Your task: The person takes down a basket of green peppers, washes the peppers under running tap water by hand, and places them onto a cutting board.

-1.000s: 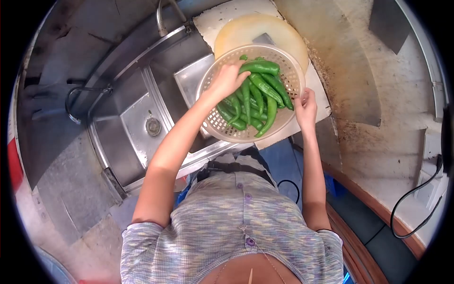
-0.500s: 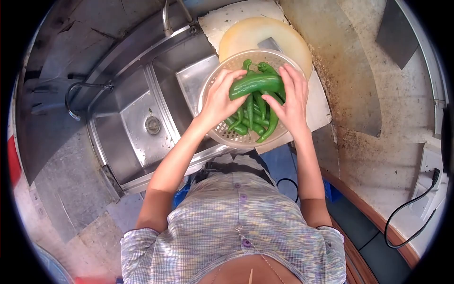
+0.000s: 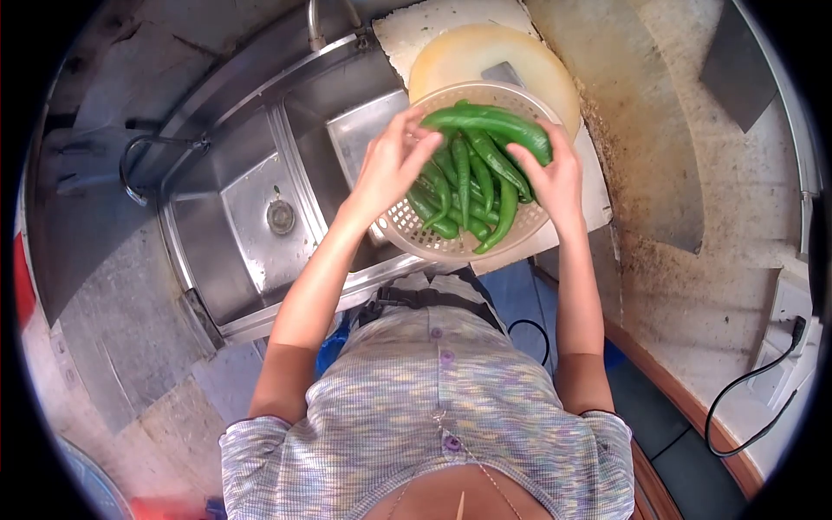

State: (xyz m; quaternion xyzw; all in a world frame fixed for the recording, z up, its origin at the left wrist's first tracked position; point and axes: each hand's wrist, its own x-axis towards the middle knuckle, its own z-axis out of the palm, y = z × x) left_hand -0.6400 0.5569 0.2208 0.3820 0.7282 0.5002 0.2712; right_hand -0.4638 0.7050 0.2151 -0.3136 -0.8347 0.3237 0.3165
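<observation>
A large green chili pepper [image 3: 481, 119] lies across the top of a pile of green chili peppers [image 3: 472, 186] in a beige perforated plastic colander [image 3: 416, 238]. My right hand [image 3: 556, 178] grips its right end, thumb in front and fingers behind. At the other end, my left hand [image 3: 387, 163] has its thumb and fingers around the pepper's tip; those fingers are slightly blurred. Both hands are over the colander's rim.
Behind the colander sits a round yellowish cutting board [image 3: 459, 52] with a grey metal blade [image 3: 503, 74] partly covered by the rim. To the left is a double steel sink [image 3: 282, 165] with a curved faucet [image 3: 130, 173]. A stained wall [image 3: 641, 130] rises on the right.
The top pepper has shifted right and now stretches between both hands. My left hand has moved left and my right hand slightly right and down, uncovering more of the peppers below.
</observation>
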